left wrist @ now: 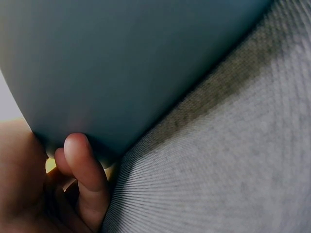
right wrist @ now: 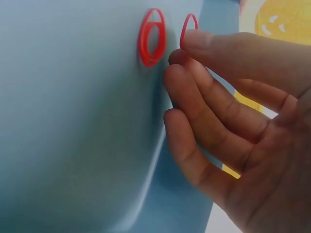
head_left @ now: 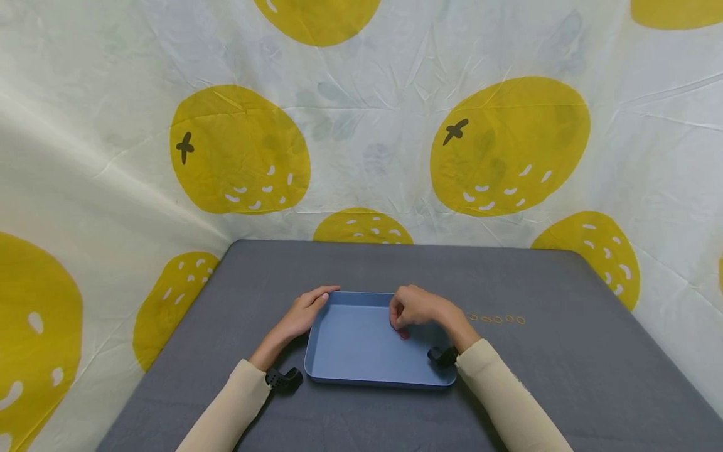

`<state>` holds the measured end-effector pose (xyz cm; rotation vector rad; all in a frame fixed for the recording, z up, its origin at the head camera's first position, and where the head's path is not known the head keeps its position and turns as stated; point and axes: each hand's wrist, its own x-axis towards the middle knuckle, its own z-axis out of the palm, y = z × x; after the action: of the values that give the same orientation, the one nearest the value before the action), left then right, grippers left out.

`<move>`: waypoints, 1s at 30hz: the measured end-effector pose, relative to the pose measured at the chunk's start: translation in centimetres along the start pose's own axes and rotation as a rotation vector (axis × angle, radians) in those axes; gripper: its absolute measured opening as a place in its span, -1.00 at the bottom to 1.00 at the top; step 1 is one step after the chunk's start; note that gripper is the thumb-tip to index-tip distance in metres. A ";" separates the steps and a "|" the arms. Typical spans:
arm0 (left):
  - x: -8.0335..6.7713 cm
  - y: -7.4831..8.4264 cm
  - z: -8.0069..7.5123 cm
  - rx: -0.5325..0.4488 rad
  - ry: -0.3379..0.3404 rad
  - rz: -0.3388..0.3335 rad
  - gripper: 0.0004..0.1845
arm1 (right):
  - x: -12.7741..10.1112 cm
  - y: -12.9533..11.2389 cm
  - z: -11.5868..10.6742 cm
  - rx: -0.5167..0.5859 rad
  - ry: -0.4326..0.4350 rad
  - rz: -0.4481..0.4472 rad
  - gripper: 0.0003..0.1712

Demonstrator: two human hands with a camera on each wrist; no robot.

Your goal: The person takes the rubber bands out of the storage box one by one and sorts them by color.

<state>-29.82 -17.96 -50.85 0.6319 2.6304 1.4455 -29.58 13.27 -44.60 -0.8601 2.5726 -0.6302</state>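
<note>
A shallow blue tray (head_left: 350, 364) lies on the grey table (head_left: 565, 376) in front of me. My left hand (head_left: 316, 301) rests at the tray's far left corner, its fingers fairly straight along the rim. In the left wrist view one finger (left wrist: 82, 165) presses the tray's outer wall (left wrist: 121, 63). My right hand (head_left: 398, 323) hovers over the tray's floor and pinches a red paper clip (right wrist: 188, 24) between thumb and forefinger. A second red paper clip (right wrist: 151, 36) lies flat on the tray floor (right wrist: 73, 121) just beside it. In the head view only a red speck (head_left: 403, 334) shows under the right hand.
A short row of several small orange rings or clips (head_left: 497, 319) lies on the table to the right of the tray. A cloth printed with yellow fruit (head_left: 508, 144) hangs behind and around the table. A black camera sits on each wrist (head_left: 282, 378).
</note>
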 end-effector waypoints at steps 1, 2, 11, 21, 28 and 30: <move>0.0 0.0 0.0 0.000 0.000 -0.002 -0.57 | 0.0 0.0 -0.1 -0.001 0.003 -0.008 -0.74; 0.0 0.0 0.0 -0.001 0.000 -0.003 -0.58 | -0.1 -0.1 -0.2 -0.002 0.006 -0.014 -0.74; 0.0 0.0 0.0 -0.003 0.002 -0.004 -0.57 | -0.7 -0.5 -1.4 0.001 0.036 -0.032 -0.81; 0.0 -0.1 0.0 -0.006 -0.001 0.009 -0.57 | -1.9 -0.6 -2.8 0.020 0.073 -0.077 -0.88; -0.1 -0.1 0.1 -0.010 -0.001 0.013 -0.57 | -3.4 -0.5 -4.1 0.032 0.112 -0.080 -0.95; -0.1 -0.2 0.1 -0.007 0.001 0.020 -0.57 | -4.0 -0.4 -4.5 0.042 0.123 -0.076 -0.94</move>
<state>-29.77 -17.98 -51.06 0.6588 2.6258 1.4598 -28.45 16.80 -39.91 -0.9360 2.6351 -0.7789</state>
